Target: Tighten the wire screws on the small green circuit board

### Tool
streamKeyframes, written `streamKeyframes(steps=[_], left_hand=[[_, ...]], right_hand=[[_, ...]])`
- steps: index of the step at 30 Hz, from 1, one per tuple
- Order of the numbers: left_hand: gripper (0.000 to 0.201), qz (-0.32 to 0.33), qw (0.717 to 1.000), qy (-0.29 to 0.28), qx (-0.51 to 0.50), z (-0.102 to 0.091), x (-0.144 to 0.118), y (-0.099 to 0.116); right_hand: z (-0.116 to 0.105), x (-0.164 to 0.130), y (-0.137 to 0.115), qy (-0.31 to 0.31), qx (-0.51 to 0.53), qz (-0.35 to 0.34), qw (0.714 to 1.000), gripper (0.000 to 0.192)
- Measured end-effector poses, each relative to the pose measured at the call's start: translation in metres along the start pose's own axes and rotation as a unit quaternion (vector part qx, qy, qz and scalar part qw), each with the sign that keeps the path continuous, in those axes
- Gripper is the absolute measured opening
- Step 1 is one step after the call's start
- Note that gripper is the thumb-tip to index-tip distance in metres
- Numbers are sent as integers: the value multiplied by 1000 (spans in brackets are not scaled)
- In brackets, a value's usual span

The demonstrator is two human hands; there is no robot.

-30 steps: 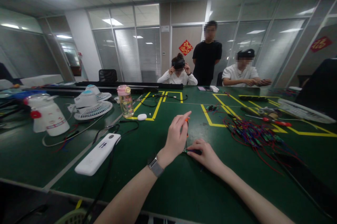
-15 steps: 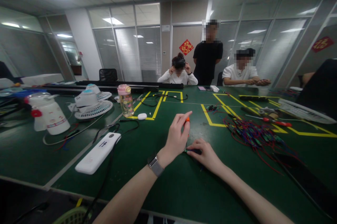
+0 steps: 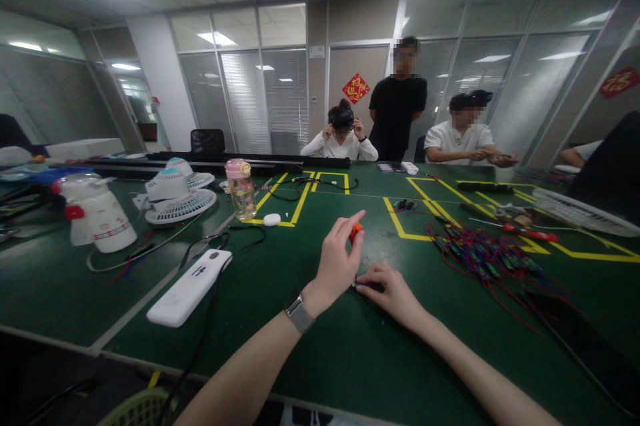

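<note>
Two bottles, a clear pink-lidded one [image 3: 241,198] and a white one [image 3: 111,223], stand on the worktop [image 3: 345,363], contents unclear. The left hand [image 3: 336,256] grips one orange-handled tool [image 3: 356,231]; below it, the right hand [image 3: 391,293] pinches one small green board [image 3: 355,285] between fingertips.

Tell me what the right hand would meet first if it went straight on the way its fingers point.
Past the small green piece it seems to pinch, the right hand would probably meet the left hand; depth is unclear, so it might pass underneath.
</note>
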State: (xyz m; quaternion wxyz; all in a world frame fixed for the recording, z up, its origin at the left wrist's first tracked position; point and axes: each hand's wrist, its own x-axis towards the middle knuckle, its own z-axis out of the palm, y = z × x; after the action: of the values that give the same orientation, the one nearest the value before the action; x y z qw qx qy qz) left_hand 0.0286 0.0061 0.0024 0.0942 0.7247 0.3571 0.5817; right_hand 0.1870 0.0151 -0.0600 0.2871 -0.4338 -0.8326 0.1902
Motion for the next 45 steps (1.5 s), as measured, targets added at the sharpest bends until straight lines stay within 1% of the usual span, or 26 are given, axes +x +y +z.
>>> streamKeyframes(steps=[4,9,13,16,21,23,27,32,36,39,42,45], left_hand=[[24,6,1000,2,27,-2,0,0],[36,5,1000,-19,-8,-1,-1,2],[36,8,1000,-28,9,1,-1,1],[32,10,999,-27,30,1,-1,1],[23,13,999,-14,38,1,-2,1],[25,12,999,-13,30,2,-3,1],[35,6,1000,-8,-9,4,-4,3],[36,0,1000,-9,-15,6,-5,1],[34,6,1000,-23,-11,3,-2,2],[27,21,999,-45,3,-2,2,3],[23,17,999,-38,15,-4,3,4],[26,14,999,-29,-1,-5,4,4]], right_hand=[[0,0,0,0,-6,2,1000,16],[2,1,3,0,-5,-1,1000,17],[1,0,3,1,3,2,1000,17],[1,0,1,-1,5,2,1000,16],[1,0,2,-5,6,1,1000,17],[2,1,3,-6,12,1,1000,16],[2,1,5,-8,17,4,1000,15],[1,1,3,-5,17,6,1000,14],[1,1,2,-6,22,6,1000,14],[2,1,2,-1,25,8,1000,14],[2,1,1,1,26,12,1000,14],[2,1,2,-3,20,11,1000,14]])
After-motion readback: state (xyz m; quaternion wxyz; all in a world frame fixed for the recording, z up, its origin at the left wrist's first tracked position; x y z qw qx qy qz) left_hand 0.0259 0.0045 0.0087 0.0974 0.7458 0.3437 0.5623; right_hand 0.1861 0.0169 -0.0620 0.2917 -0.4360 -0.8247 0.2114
